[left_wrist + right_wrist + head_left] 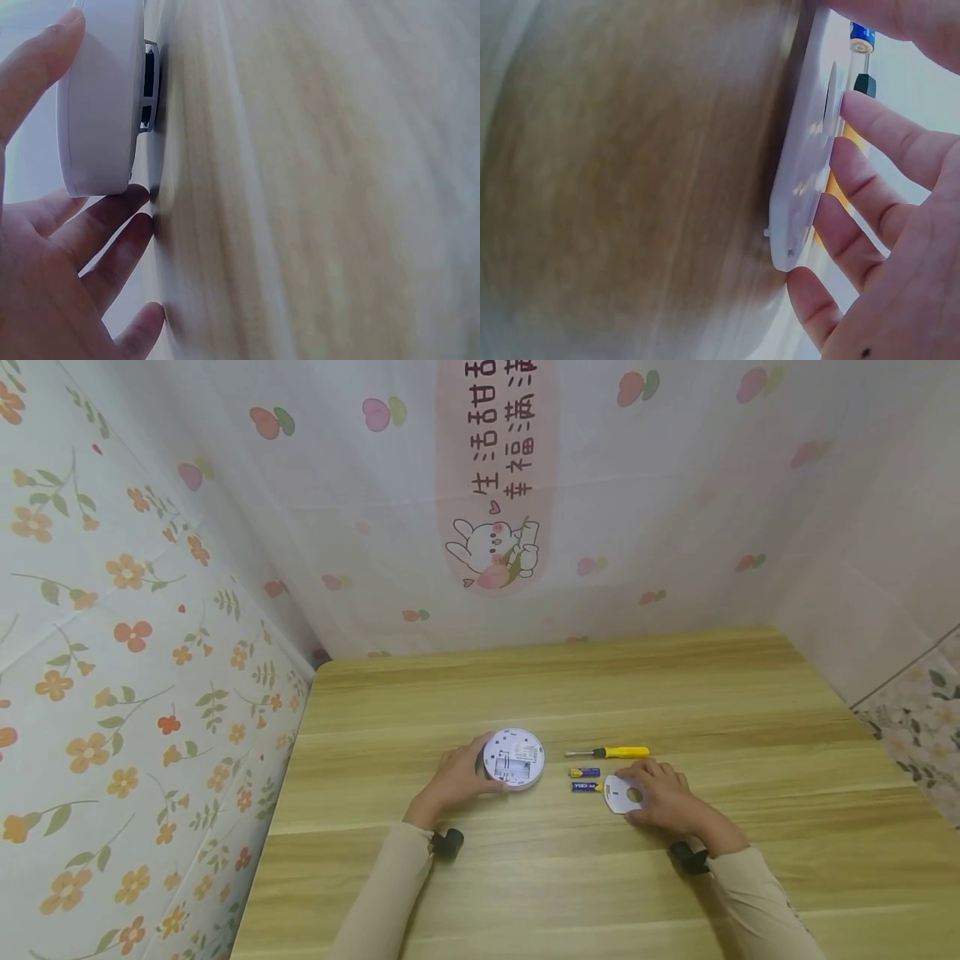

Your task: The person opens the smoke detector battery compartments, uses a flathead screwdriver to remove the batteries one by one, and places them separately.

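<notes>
A round white smoke detector (517,745) sits back-side up near the middle of the table, its battery compartment showing. My left hand (456,777) grips it by the left rim; in the left wrist view the thumb lies on the edge of the detector (101,105) and other fingers reach beneath and beside it. To the right, my right hand (663,797) holds a white mounting plate (616,797) with a round hole, thumb and fingers at its edges. The right wrist view shows this plate (799,187) edge-on, close to the tabletop.
Two blue-and-yellow batteries (585,772) lie between detector and plate, the nearer one beside the plate's edge. Behind them lies a yellow-handled screwdriver (626,752), tip to the left. A printed curtain (360,527) hangs behind the wood-grain table (525,877), and a floral one at the left.
</notes>
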Demonstrator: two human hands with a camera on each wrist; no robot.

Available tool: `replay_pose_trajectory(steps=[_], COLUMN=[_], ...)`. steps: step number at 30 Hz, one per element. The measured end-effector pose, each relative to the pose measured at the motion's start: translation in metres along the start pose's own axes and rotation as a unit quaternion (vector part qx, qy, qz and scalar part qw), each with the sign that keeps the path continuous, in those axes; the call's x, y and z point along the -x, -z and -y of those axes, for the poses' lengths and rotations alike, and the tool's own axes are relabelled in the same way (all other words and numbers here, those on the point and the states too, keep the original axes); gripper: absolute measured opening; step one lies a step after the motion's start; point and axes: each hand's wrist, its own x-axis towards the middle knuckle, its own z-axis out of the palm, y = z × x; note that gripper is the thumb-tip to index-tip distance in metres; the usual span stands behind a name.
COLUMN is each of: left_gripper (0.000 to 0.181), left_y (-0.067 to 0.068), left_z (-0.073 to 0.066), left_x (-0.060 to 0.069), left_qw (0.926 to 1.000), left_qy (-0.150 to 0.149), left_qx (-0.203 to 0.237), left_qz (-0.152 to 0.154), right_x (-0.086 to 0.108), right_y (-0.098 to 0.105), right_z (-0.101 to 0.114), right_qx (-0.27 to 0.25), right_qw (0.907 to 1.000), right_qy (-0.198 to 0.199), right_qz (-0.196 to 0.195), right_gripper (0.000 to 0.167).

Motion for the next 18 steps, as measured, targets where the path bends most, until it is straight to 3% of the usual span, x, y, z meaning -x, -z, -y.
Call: replay_pose_trajectory(steps=[12, 18], left_gripper=[0.1, 0.099], left_y=[-0.002, 0.0], left_z=[0.003, 0.001], left_x=[0.0, 0.001], left_qw=[1.0, 1.0], left_qy=[-0.004, -0.005], left_qx=[-0.007, -0.001], left_qz=[-0.002, 0.002], right_x=[0.001, -0.005], right_y=[0.003, 0.011], right_z=[0.001, 0.005], right_qx=[-0.015, 0.0], right_qw=[0.9998, 0.9975], right_qy=[-0.001, 0.041], right_qz=[-0.008, -0.057], right_gripper=[0.06, 0.058])
